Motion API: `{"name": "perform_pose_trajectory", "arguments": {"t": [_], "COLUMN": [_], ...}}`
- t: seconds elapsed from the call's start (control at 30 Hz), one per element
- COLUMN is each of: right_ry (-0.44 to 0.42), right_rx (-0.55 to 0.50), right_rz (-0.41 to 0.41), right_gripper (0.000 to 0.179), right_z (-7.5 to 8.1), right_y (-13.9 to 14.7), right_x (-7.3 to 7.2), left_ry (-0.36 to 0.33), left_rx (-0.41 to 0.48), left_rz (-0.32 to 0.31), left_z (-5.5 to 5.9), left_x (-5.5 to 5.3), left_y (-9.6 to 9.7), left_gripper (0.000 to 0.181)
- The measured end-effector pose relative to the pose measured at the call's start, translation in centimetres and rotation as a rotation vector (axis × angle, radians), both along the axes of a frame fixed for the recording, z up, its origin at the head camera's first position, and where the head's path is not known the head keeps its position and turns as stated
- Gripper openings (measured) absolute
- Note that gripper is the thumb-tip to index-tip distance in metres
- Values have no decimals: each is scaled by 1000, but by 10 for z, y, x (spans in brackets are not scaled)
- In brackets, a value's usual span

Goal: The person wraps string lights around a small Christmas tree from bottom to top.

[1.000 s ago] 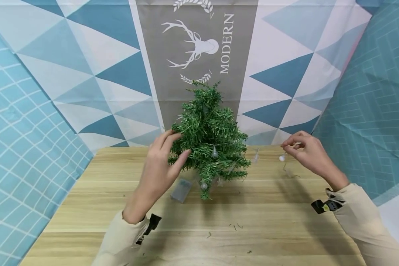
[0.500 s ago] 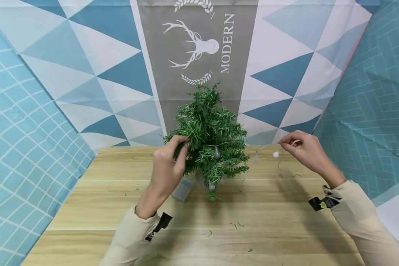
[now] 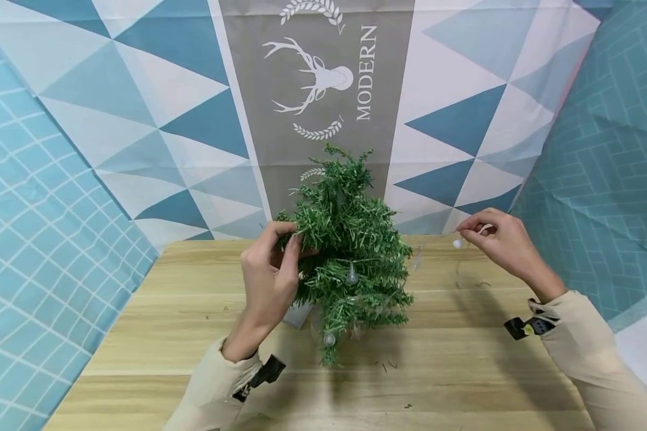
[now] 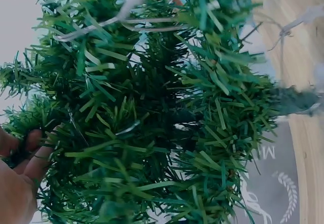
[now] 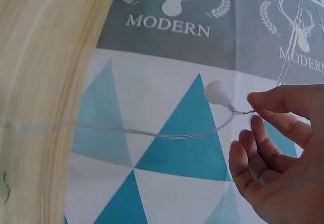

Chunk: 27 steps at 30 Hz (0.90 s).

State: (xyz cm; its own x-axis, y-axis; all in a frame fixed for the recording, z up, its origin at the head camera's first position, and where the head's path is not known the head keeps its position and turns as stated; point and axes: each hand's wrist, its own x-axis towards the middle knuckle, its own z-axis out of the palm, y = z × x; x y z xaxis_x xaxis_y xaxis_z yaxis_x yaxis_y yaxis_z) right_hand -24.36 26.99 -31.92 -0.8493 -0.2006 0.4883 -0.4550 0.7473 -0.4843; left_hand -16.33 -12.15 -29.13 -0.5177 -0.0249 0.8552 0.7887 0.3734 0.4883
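A small green artificial Christmas tree point(image 3: 356, 239) stands mid-table, leaning toward me. My left hand point(image 3: 266, 272) pinches a branch on its left side; in the left wrist view, the fingertips of that hand point(image 4: 23, 176) are partly buried in the needles. Out to the right, my right hand point(image 3: 498, 242) pinches the thin clear wire point(image 5: 187, 135) of a string of lights between thumb and forefinger. A round white bulb point(image 5: 216, 92) hangs by those fingertips. Other clear bulbs point(image 3: 352, 275) of the string hang among the tree's front branches.
Partly hidden behind the left hand and tree is a greyish box point(image 3: 298, 315) on the wooden table point(image 3: 183, 335). Loose needle bits point(image 3: 388, 365) lie in front. A patterned cloth backdrop point(image 3: 447, 126) rises close behind the table.
My left hand has closed from spread fingers onto the branch. The tree has tipped and shifted toward me. My right hand keeps its pinch on the wire, nearly in place.
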Motion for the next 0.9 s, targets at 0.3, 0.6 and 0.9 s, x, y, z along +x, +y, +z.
{"name": "perform_pose_trajectory", "arguments": {"t": [0.3,0.6,0.9], "right_ry": [-102,-137,-185], "right_rx": [-59,-74,-32], "right_rz": [22,75,82], "right_gripper": [13,19,33], "right_z": [-3,-11,-19], "right_y": [4,0,-21], "right_x": [1,-4,-22], "left_ry": [-89,-112,-71], "left_rx": [45,-36,-120], "left_rz": [-60,-94,-40], "left_z": [3,3,3], "left_x": [30,43,49], "left_y": [-8,-22,-31], "left_gripper": [9,14,16]}}
